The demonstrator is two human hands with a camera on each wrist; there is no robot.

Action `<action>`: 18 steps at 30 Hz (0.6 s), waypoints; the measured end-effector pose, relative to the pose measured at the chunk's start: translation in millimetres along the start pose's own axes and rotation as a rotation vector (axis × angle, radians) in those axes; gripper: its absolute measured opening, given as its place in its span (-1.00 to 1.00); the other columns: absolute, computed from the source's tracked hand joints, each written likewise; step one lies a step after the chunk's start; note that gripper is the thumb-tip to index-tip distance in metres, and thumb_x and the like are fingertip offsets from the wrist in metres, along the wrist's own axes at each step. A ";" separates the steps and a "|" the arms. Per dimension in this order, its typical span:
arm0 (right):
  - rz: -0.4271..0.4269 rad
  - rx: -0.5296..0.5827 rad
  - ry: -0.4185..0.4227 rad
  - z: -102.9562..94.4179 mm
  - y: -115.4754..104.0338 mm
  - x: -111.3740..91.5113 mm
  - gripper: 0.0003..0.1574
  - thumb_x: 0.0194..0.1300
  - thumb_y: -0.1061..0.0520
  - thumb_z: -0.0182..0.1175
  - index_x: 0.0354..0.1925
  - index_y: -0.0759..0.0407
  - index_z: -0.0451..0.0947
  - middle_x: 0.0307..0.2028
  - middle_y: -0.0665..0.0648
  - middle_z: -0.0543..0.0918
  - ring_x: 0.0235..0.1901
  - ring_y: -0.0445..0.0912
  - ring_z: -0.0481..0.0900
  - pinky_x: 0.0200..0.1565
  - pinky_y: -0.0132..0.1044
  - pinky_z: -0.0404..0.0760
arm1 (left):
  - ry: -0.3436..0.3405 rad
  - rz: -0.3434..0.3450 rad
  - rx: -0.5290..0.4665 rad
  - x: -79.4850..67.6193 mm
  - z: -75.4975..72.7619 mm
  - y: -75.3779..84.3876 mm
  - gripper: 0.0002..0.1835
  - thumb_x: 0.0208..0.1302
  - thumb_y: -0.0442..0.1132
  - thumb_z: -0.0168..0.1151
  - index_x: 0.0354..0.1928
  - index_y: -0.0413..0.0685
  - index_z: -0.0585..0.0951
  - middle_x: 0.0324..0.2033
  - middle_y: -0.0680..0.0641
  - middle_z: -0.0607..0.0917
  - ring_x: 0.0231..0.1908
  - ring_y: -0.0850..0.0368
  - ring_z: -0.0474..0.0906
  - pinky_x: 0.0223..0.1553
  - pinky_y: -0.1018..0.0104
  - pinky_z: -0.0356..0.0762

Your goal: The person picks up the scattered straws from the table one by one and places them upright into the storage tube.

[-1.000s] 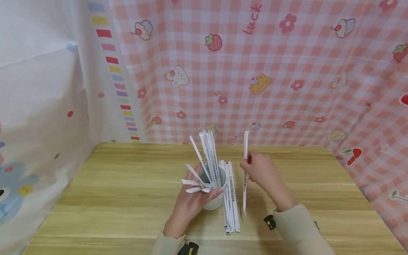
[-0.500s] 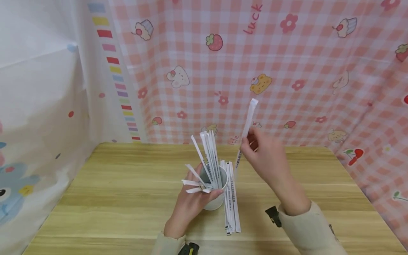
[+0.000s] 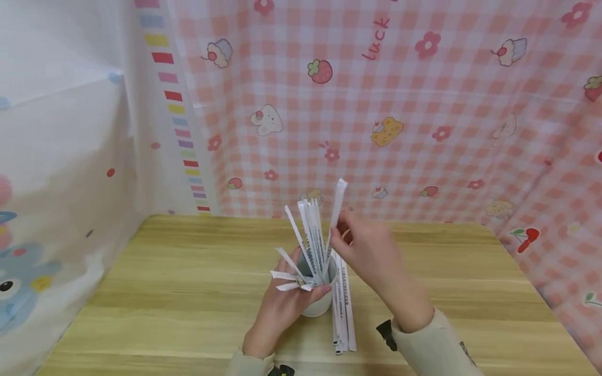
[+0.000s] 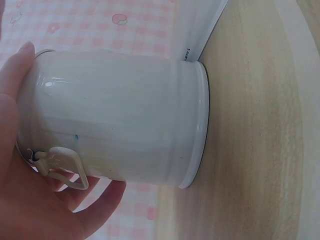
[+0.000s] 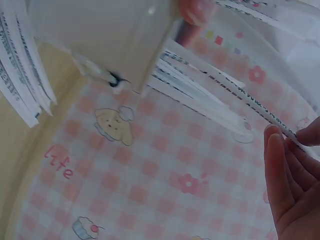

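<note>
A small white metal pail (image 3: pixel 316 309) with a looped ear (image 4: pixel 65 167) on its side stands on the table. My left hand (image 3: pixel 282 308) grips it, fingers and thumb curled around its upper wall. Several paper-wrapped straws (image 3: pixel 307 224) lean in the pail, some tilting out to the left over my hand. Between thumb and fingers, my right hand (image 3: pixel 369 250) pinches another wrapped straw (image 3: pixel 337 201), seen too as a printed straw (image 5: pixel 250 100) in the right wrist view. Its lower end reaches into the pail's mouth; the tip is hidden inside.
Just right of the pail, a small pile of wrapped straws (image 3: pixel 345 318) lies flat on the wooden table (image 3: pixel 178 292). A pink checked cloth (image 3: pixel 291 151) hangs behind the table's far edge, with a white printed cloth (image 3: pixel 70 156) at the left.
My right hand has lifted the straw up from right of the pile, then carried it left and lowered it into the pail. My left hand still holds the pail in place.
</note>
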State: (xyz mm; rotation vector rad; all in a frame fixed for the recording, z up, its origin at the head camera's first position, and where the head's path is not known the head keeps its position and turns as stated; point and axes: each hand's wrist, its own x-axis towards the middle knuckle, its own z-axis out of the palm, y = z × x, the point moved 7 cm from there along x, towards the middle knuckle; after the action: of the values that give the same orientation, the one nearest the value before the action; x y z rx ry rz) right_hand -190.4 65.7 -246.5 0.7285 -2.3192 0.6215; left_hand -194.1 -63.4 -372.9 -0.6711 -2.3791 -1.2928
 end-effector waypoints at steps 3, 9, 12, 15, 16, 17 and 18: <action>0.017 -0.034 -0.025 10.6 3.3 -4.4 -0.97 0.07 0.16 0.12 -0.42 0.08 0.45 -0.58 -0.08 0.57 -0.62 -0.26 0.51 -0.61 -0.48 0.40 | 0.010 0.007 0.022 -0.1 0.2 -0.8 -0.14 -0.14 0.17 0.34 0.23 0.04 0.25 0.08 0.09 0.40 0.02 0.15 0.31 -0.02 0.16 0.33; 0.065 -0.082 -0.087 28.7 10.4 -13.3 -0.95 0.06 0.13 0.14 -0.50 0.03 0.46 -0.63 -0.12 0.53 -0.67 -0.31 0.40 -0.65 -0.48 0.33 | 0.014 0.026 0.032 -1.0 0.7 -0.6 -0.13 -0.12 0.15 0.34 0.24 -0.01 0.24 0.11 0.05 0.38 0.03 0.12 0.30 -0.02 0.15 0.33; 0.085 -0.088 -0.117 38.1 14.9 -18.2 -0.93 0.06 0.12 0.15 -0.52 0.02 0.47 -0.64 -0.11 0.52 -0.68 -0.31 0.36 -0.65 -0.48 0.31 | 0.008 0.029 0.028 -0.8 1.9 -0.7 -0.12 -0.11 0.18 0.31 0.24 -0.01 0.23 0.13 0.05 0.36 0.04 0.12 0.29 -0.02 0.15 0.34; 0.097 -0.085 -0.136 46.1 19.3 -22.5 -0.94 0.06 0.12 0.17 -0.51 0.03 0.48 -0.62 -0.11 0.53 -0.67 -0.32 0.37 -0.64 -0.48 0.32 | 0.009 0.024 0.039 -1.1 2.4 -1.3 -0.11 -0.12 0.17 0.32 0.25 0.00 0.22 0.14 0.06 0.35 0.05 0.12 0.27 -0.02 0.14 0.33; 0.102 -0.081 -0.144 48.3 20.7 -23.8 -0.94 0.06 0.12 0.17 -0.51 0.03 0.48 -0.61 -0.12 0.53 -0.67 -0.32 0.37 -0.64 -0.48 0.32 | 0.007 0.020 0.042 -1.2 2.6 -1.5 -0.11 -0.12 0.15 0.34 0.25 0.00 0.21 0.14 0.06 0.35 0.06 0.12 0.27 -0.01 0.14 0.33; 0.108 -0.075 -0.151 50.2 21.9 -24.9 -0.94 0.05 0.12 0.17 -0.51 0.04 0.48 -0.61 -0.12 0.52 -0.67 -0.33 0.36 -0.64 -0.49 0.32 | 0.006 0.018 0.048 -1.3 2.8 -1.7 -0.11 -0.12 0.12 0.35 0.26 0.00 0.21 0.15 0.06 0.34 0.07 0.11 0.26 0.00 0.13 0.32; 0.116 -0.068 -0.158 51.8 22.9 -26.0 -0.94 0.05 0.13 0.18 -0.51 0.04 0.48 -0.61 -0.13 0.52 -0.67 -0.33 0.36 -0.65 -0.49 0.31 | 0.006 0.015 0.061 -1.4 2.8 -1.8 -0.11 -0.13 0.11 0.36 0.26 0.00 0.21 0.15 0.06 0.34 0.08 0.10 0.24 0.01 0.12 0.31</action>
State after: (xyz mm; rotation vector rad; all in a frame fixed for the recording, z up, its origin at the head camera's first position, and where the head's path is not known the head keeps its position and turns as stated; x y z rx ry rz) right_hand -209.5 61.1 -305.7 0.6358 -2.5299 0.5499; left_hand -194.2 -62.2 -376.3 -0.6648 -2.3933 -1.2086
